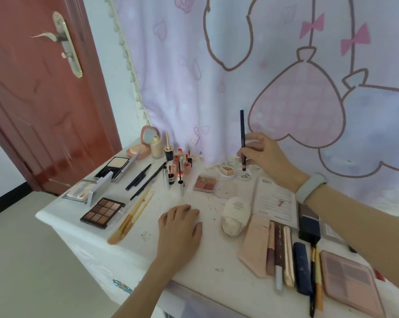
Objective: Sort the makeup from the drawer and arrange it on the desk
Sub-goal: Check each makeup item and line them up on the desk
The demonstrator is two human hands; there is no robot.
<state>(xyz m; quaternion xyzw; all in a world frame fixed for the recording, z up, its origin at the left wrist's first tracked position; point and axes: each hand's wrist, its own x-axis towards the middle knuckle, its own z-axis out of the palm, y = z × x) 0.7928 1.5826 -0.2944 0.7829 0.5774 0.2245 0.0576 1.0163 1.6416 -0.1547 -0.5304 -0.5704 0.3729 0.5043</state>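
From the head view, my right hand (261, 152) was raised over the back of the bench (189, 255), arm reaching in from the right with a pale band (310, 188) on the wrist. Its fingers (251, 143) pinched a thin dark pencil (242, 134) held upright, its lower end just above a small round white pot (246, 176). My left hand (182, 223) lay flat on the bench near the front, fingers relaxed and holding nothing.

The pencil was slim and dark blue above, reddish brown near the bottom. Left of it stood a cluster of lip tubes (182, 164); a brown palette (103, 212) lay open at the left, a pink palette (352, 281) at the right edge.

The pencil's middle was hidden behind my fingers, and its tip was too blurred to make out.
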